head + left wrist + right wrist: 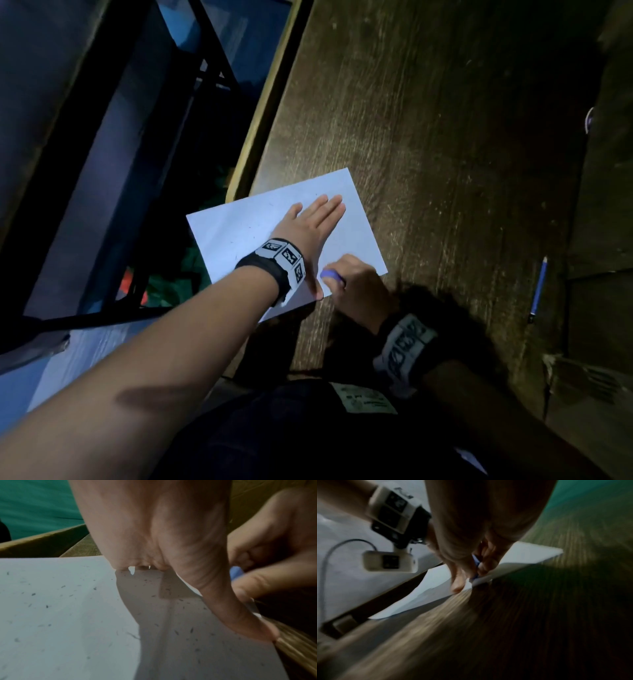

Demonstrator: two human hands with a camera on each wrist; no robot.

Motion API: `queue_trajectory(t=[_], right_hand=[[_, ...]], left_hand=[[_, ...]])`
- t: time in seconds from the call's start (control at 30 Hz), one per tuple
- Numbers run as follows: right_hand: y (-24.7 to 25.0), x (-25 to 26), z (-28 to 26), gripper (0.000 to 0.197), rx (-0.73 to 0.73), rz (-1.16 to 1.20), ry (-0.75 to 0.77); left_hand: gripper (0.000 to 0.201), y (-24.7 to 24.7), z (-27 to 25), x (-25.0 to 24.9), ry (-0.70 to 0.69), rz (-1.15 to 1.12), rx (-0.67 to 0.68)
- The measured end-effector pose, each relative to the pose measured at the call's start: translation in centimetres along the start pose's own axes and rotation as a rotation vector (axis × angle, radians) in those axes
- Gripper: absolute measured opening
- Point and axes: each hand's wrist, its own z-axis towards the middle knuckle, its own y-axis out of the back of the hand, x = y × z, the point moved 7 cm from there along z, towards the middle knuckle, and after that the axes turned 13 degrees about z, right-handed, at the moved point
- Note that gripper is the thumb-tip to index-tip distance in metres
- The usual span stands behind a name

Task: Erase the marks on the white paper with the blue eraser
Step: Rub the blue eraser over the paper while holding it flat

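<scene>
A white paper point(239, 226) lies on the wooden table, its left part hanging over the table's edge. My left hand point(313, 222) presses flat on it, fingers straight and thumb stretched toward the near edge. My right hand point(356, 291) pinches the blue eraser point(331, 275) against the paper's near right part, just beside the left thumb. In the left wrist view the paper point(60, 615) is strewn with dark eraser crumbs, and the eraser point(235, 572) shows between the right fingers. The right wrist view is blurred; the eraser point(476, 562) is a blue sliver under the fingers.
A blue pencil point(538, 289) lies on the table point(428, 137) to the right, away from the paper. The table's left edge point(263, 113) runs diagonally, with a dark metal frame point(212, 51) and floor beyond it. A cardboard box point(589, 380) sits at the near right.
</scene>
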Motion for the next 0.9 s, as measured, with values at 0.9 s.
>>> queue_trajectory(t=[0.9], right_hand=[[1.0,-2.8,1.9,0.011,-0.060,-0.005,-0.079]], left_hand=[[0.177,0.0,0.0,0.2,-0.017,-0.028,0.021]])
